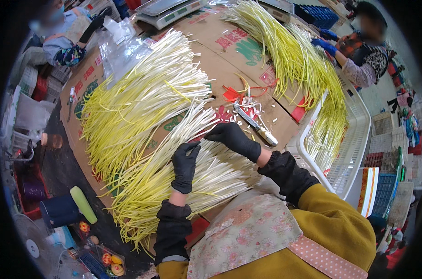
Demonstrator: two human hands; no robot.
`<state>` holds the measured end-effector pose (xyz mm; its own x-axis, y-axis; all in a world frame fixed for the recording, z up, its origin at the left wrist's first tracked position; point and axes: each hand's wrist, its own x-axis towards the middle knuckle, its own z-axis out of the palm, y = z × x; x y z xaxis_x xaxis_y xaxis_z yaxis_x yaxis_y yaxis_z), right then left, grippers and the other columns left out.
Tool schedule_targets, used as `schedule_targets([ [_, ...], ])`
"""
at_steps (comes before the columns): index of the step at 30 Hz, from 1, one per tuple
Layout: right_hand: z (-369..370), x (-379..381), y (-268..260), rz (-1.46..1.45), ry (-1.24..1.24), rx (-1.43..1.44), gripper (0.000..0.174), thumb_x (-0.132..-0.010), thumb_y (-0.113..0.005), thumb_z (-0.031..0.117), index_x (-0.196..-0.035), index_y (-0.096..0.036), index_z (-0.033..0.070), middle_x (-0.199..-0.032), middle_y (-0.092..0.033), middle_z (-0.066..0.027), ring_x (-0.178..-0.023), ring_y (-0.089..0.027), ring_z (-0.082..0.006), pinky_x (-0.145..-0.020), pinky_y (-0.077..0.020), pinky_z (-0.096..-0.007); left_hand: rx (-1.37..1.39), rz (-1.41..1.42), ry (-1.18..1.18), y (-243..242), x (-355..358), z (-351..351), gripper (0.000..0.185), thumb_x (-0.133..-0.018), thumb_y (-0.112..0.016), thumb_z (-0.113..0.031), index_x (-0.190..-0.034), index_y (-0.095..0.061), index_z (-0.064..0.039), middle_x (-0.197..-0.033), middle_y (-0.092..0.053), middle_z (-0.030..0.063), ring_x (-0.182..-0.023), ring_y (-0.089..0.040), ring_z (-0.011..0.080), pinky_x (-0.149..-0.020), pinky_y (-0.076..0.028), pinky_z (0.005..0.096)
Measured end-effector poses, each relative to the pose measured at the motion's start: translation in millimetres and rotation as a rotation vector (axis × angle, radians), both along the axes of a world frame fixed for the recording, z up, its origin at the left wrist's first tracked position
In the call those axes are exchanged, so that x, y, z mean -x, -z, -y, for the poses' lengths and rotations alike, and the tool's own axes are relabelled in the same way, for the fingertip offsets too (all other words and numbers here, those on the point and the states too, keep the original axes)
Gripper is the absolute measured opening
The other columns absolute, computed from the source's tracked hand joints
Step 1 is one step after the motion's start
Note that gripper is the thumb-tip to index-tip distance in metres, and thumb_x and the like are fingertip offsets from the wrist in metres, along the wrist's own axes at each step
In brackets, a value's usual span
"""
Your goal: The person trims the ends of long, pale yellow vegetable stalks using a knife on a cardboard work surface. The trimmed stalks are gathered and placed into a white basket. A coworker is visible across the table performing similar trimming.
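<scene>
My left hand (185,167), in a black glove, is over a pile of blanched yellow chives (211,171) in front of me. Its thumb and forefinger come together near the pale stalk ends. My right hand (235,139), also black-gloved, pinches just beside those fingertips; a thin pale chive stalk appears to be between the two hands, partly hidden by the fingers. Beyond them a larger heap of yellow chives (151,87) lies with its white ends to the right. A knife (254,123) rests among cut stalk bits and red ties (233,93), right of the hands.
Flattened cardboard (211,45) covers the table. A white plastic crate (357,136) with chives stands at the right. More chives (284,52) lie at the far right, near a co-worker's blue-gloved hand (324,45). Clear plastic bags (122,52) and a scale (169,14) are at the back.
</scene>
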<state>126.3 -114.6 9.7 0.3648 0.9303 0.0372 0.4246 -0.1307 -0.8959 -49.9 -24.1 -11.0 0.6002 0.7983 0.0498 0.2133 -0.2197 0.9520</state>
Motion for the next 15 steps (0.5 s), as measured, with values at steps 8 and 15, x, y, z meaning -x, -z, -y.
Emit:
schedule_targets([
  [8, -26, -68, -21, -0.145, 0.557, -0.361, 0.015, -0.086, -0.061, 0.013, -0.091, -0.066, -0.001, -0.070, -0.062, -0.0037, -0.060, -0.054, -0.0096, -0.059, -0.0446, -0.0247, -0.037, -0.024, 0.081, 13, 4, 4, 0.020, -0.078, -0.069, -0.004, -0.097, -0.065, -0.003, -0.092, -0.066, 0.0091, -0.087, -0.062, 0.0182, -0.081, -0.048, 0.0288],
  [15, -41, -17, 32, 0.483, 0.032, -0.016, 0.018, -0.077, -0.064, 0.011, -0.095, -0.066, 0.013, -0.085, -0.058, -0.0087, -0.078, -0.061, -0.0270, -0.066, -0.0494, -0.0348, -0.348, -0.083, 0.056, -9, -14, -10, 0.030, -0.073, -0.068, -0.004, -0.103, -0.064, -0.007, -0.098, -0.063, 0.0108, -0.091, -0.059, 0.0287, -0.081, -0.045, 0.0361],
])
